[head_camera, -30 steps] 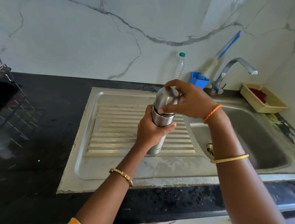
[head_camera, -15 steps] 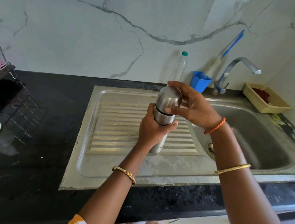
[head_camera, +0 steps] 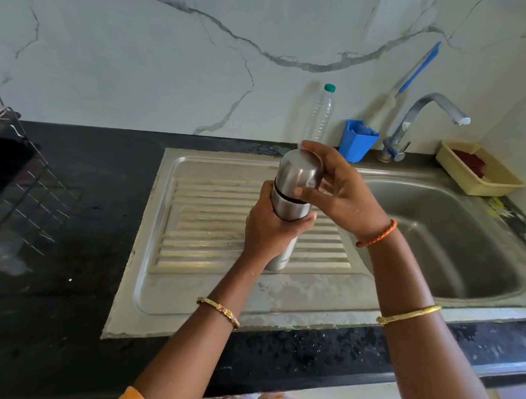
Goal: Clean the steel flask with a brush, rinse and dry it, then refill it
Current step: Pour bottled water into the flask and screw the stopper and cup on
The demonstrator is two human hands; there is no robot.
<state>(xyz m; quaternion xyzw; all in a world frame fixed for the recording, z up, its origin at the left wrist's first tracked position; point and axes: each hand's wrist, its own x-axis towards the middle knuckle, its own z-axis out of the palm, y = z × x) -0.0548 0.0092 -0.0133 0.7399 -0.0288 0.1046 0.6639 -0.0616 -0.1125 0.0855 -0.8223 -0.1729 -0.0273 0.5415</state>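
The steel flask stands upright over the ribbed draining board of the steel sink. My left hand grips its body around the middle. My right hand holds the flask's steel cap with thumb and fingers curled around it; a dark gap shows between cap and body. A brush with a blue handle leans against the wall, its head in a blue cup behind the sink.
The sink basin lies to the right under a steel tap. A clear plastic bottle stands at the wall. A yellow tray sits at the far right. A wire dish rack occupies the black counter on the left.
My right hand has turned on the cap, its wrist dropping lower and its fingers shifting round. The flask and left hand stay in place.
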